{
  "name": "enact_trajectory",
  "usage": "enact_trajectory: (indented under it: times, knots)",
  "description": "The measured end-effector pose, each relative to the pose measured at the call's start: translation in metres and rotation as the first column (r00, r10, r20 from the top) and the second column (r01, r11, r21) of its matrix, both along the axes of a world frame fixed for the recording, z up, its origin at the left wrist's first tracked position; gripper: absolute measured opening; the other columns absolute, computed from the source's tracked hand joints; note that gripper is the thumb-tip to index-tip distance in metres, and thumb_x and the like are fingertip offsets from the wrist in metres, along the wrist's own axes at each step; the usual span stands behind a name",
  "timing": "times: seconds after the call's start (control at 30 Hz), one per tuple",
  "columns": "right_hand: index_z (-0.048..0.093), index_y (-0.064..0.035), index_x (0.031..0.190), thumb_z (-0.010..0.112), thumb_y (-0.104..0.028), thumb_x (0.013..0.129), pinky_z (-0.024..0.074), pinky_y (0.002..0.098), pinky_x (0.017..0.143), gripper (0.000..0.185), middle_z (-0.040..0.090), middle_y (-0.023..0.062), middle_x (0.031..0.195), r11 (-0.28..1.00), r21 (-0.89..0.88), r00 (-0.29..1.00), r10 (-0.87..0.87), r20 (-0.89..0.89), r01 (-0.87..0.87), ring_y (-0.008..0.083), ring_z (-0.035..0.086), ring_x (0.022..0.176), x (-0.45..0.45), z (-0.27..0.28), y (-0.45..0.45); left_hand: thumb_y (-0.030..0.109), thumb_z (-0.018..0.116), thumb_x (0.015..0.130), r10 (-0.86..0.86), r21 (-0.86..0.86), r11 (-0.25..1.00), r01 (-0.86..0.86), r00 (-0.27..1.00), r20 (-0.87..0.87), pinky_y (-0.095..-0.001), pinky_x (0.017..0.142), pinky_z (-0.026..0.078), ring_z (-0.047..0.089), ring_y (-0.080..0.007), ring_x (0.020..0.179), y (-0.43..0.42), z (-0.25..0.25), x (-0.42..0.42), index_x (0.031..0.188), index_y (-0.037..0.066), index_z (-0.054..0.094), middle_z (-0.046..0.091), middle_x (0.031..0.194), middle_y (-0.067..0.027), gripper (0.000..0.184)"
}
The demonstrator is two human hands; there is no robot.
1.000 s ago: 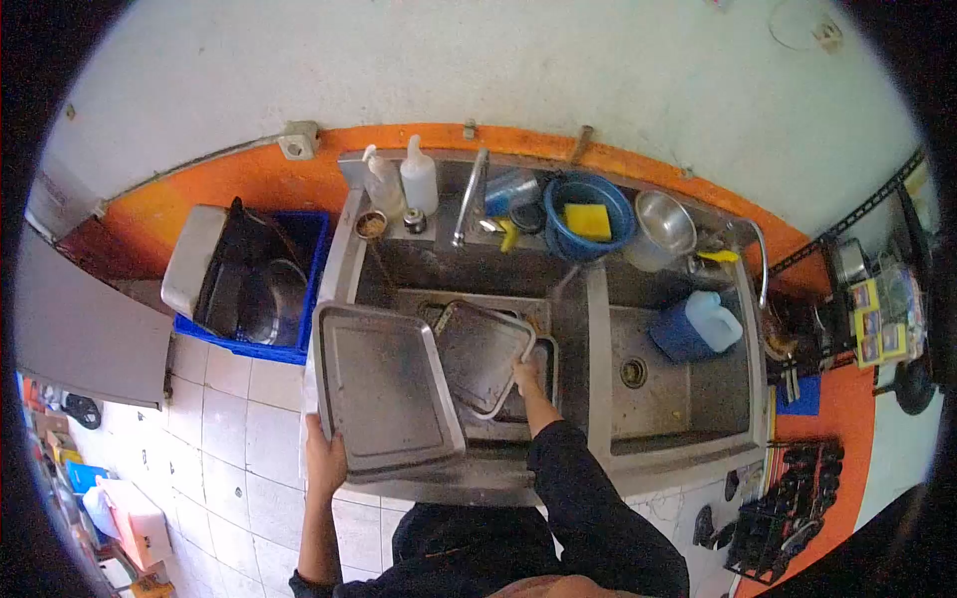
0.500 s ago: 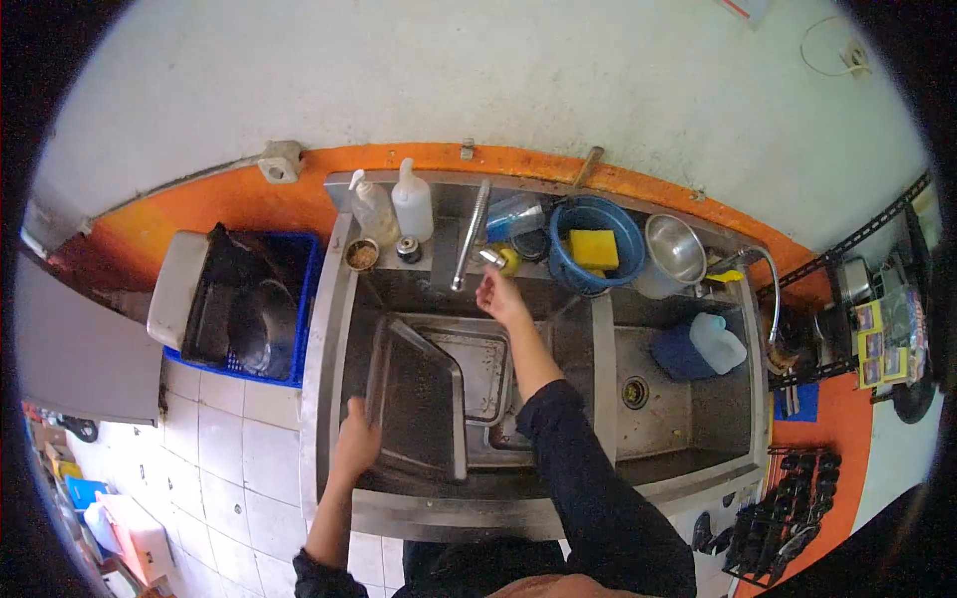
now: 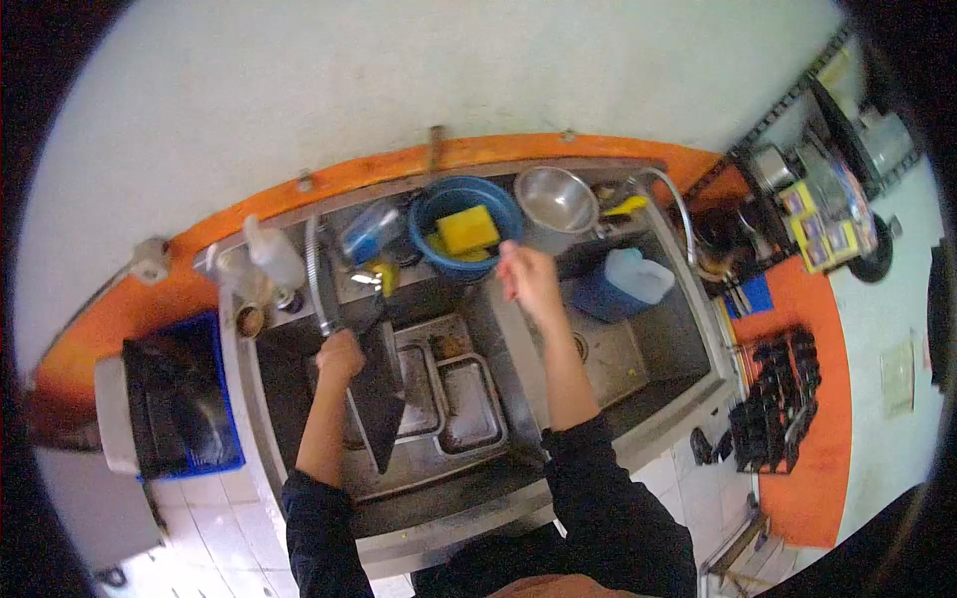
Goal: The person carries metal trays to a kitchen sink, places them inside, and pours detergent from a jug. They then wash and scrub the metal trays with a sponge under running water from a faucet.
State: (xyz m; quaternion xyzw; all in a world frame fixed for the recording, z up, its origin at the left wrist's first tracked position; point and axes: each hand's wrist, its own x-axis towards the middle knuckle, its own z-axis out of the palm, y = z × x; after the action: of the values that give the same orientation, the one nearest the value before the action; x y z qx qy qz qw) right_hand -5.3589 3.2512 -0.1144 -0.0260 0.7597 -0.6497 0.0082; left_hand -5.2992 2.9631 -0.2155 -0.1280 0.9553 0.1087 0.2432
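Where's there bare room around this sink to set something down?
The right basin's floor is mostly bare between the blue jug and the front rim, though the right forearm crosses its left side. It's crowded along the back ledge, with bottles, blue bucket and metal bowl, and in the left basin, with trays.

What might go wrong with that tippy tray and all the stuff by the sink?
The tilted tray might slip from the left hand and clang onto the other trays in the sink. The faucet spout is right by that hand, so it could get bumped. The right hand is close to the blue bucket and might knock it.
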Motion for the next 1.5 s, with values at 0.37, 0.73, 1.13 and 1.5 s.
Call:
enact_trajectory:
  times: [0.37, 0.73, 1.13, 1.5]
  knots:
    - [0.038, -0.0066, 0.119, 0.045, -0.013, 0.08, 0.0417, 0.0439, 0.078, 0.04, 0.051, 0.0164, 0.104, 0.109, 0.787, 0.563, -0.758, -0.329, 0.607, 0.034, 0.049, 0.098, -0.094, -0.219, 0.401, 0.011, 0.058, 0.072, 0.396, 0.318, 0.911, -0.262, 0.771, -0.498, -0.0354, 0.07, 0.044, 0.058, -0.0306, 0.077, -0.052, -0.027, 0.128, 0.091, -0.002, 0.058, 0.06, 0.082, -0.0168, 0.023]
    - [0.055, -0.0103, 0.103, 0.055, -0.036, 0.073, 0.0358, 0.0423, 0.087, 0.04, 0.057, 0.0164, 0.097, 0.001, 1.0, 0.943, -0.333, 0.019, -0.019, 0.0317, 0.053, 0.093, -0.084, -0.168, 0.423, 0.022, 0.052, 0.079, 0.486, 0.077, 0.853, -0.516, 0.732, -0.478, -0.0382, 0.068, 0.044, 0.057, -0.0303, 0.074, -0.117, -0.244, 0.241, 0.088, -0.005, 0.057, 0.06, 0.077, -0.0158, 0.029]
    - [0.062, -0.0053, 0.089, 0.064, -0.037, 0.057, 0.0455, 0.0396, 0.073, 0.045, 0.059, 0.0179, 0.086, 0.389, 0.918, 0.969, -0.192, 0.154, -0.069, 0.0332, 0.056, 0.083, 0.031, -0.104, 0.312, 0.021, 0.056, 0.076, 0.089, 0.467, 0.876, 0.125, 0.908, -0.41, -0.0389, 0.079, 0.041, 0.051, -0.0296, 0.092, 0.138, -0.079, 0.106, 0.087, 0.007, 0.059, 0.056, 0.088, -0.0129, 0.019]
    - [0.059, -0.003, 0.095, 0.066, -0.033, 0.065, 0.0452, 0.0398, 0.073, 0.043, 0.06, 0.0185, 0.087, 0.465, 0.857, 0.96, 0.257, 0.108, -0.221, 0.0334, 0.058, 0.082, 0.034, 0.112, 0.167, 0.057, 0.045, 0.077, 0.152, 0.949, 0.219, 0.227, 0.953, -0.263, -0.0381, 0.092, 0.032, 0.043, -0.0337, 0.109, 0.299, -0.018, 0.008, 0.117, -0.007, 0.04, 0.044, 0.118, -0.0228, 0.075]
